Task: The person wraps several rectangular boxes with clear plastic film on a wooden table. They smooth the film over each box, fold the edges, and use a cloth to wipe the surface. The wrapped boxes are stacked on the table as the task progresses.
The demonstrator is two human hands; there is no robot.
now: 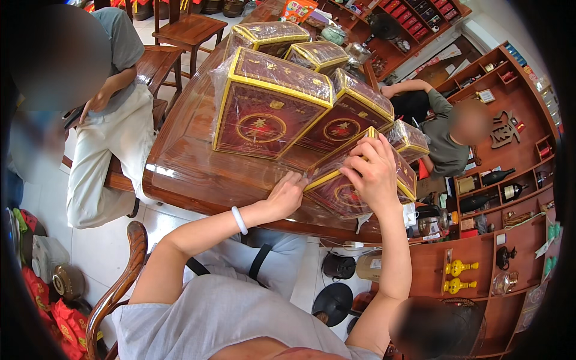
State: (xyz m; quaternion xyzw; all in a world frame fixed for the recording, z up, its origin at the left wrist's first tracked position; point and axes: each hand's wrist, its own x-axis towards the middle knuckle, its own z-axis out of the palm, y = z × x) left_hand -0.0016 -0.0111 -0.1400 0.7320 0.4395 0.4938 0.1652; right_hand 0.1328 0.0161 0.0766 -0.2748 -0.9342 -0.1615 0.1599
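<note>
A dark red gift box with gold edges (335,191) lies at the near right edge of the wooden table, in shiny clear film. My right hand (373,173) spans its top and near side, fingers bent over the upper edge and thumb toward me. At the box's left corner my left hand (286,193) has its fingertips drawn together on the wrapped end; what exactly is pinched there is hidden. Behind stand a large matching box (270,108) and another one (344,112), both film-wrapped. Loose film sticks out from the large box's left side.
More wrapped boxes (267,33) stand farther back on the wooden table (198,166). One person (112,103) sits at left, another (443,135) beyond the table at right. Shelves with bottles (488,193) line the right. A carved chair arm (114,274) is beside me.
</note>
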